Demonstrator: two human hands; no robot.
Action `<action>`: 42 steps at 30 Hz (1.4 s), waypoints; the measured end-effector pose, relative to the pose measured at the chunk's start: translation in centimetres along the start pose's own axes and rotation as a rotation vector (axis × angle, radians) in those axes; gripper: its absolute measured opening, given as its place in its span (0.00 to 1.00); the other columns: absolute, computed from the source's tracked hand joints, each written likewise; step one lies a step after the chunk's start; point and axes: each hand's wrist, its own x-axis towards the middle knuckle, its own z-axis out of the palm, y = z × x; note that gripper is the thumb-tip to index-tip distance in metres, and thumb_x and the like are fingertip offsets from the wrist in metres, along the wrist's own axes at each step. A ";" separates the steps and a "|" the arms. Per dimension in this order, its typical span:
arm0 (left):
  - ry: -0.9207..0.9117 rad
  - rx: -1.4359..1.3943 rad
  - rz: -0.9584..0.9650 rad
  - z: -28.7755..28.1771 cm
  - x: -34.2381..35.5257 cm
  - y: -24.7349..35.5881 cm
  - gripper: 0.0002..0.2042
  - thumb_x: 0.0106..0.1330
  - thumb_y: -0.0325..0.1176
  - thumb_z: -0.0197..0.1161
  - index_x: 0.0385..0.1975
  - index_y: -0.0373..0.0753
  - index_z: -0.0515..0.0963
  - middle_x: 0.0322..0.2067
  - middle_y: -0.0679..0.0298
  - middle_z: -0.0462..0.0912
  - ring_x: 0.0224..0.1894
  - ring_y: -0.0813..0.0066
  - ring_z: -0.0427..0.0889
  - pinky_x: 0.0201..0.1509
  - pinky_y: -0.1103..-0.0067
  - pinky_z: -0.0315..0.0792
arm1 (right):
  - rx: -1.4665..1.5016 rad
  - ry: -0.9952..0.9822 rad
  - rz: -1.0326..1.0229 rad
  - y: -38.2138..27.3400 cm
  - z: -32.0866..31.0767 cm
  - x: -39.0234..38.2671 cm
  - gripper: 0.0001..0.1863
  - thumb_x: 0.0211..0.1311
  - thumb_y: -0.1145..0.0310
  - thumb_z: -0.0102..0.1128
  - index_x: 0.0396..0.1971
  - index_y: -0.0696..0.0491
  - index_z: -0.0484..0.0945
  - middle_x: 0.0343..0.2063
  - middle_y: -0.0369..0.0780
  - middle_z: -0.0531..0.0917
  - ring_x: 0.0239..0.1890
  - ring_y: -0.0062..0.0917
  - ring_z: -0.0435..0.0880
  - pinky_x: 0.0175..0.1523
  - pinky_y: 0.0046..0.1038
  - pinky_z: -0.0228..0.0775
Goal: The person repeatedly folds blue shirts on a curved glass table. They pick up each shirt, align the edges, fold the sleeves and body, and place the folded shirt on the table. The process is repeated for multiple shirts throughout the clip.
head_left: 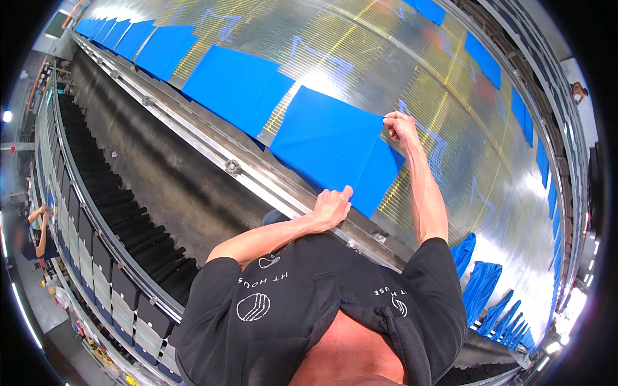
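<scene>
A flat blue cloth panel (325, 135) lies across the near edge of a long shiny metal table (386, 45). My right hand (402, 127) pinches the panel's far right corner. At the panel's near edge my left hand (333, 207) is closed on the cloth, thumb on top, its fingertips partly hidden. Another blue piece (385, 177) shows from under the panel on its right side. Just to the left, a similar blue panel (225, 83) lies flat, also with a second piece showing beside it.
More blue panels (164, 48) line the near edge to the far left, and others (483, 61) the far edge. Rumpled blue cloths (483, 286) hang at lower right. A metal rail with knobs (232, 166) borders the table. Behind it stands a row of dark items (138, 219); another person (40, 235) is at far left.
</scene>
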 end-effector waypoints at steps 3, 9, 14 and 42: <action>-0.015 -0.004 0.022 0.3 0.0 0.3 0.15 0.63 0.35 0.64 0.45 0.40 0.69 0.22 0.49 0.81 0.29 0.42 0.81 0.35 0.53 0.73 | -0.014 0.012 0.000 0.2 -0.2 -0.4 0.02 0.55 0.74 0.64 0.29 0.54 0.81 0.17 0.32 0.75 0.15 0.14 0.69 0.18 0.21 0.56; -0.025 -0.001 0.000 0.8 0.1 0.8 0.16 0.63 0.34 0.64 0.48 0.42 0.69 0.22 0.50 0.81 0.30 0.42 0.81 0.37 0.53 0.73 | -0.053 0.010 -0.038 0.7 -0.8 -1.0 0.04 0.54 0.74 0.63 0.30 0.56 0.81 0.17 0.33 0.76 0.16 0.15 0.69 0.17 0.22 0.56; -0.070 0.026 0.015 0.8 -0.1 0.9 0.16 0.63 0.33 0.63 0.48 0.41 0.68 0.23 0.50 0.81 0.31 0.42 0.81 0.40 0.53 0.72 | -0.065 -0.002 -0.014 1.0 -1.2 -1.1 0.04 0.52 0.75 0.65 0.30 0.55 0.82 0.18 0.32 0.77 0.16 0.14 0.69 0.18 0.22 0.57; -0.218 -0.027 0.136 1.1 -0.1 2.2 0.22 0.66 0.34 0.61 0.58 0.39 0.66 0.24 0.51 0.82 0.32 0.44 0.82 0.40 0.56 0.73 | -0.782 0.483 -0.498 3.2 1.9 -4.7 0.25 0.60 0.68 0.59 0.57 0.58 0.70 0.55 0.53 0.77 0.54 0.47 0.78 0.56 0.46 0.71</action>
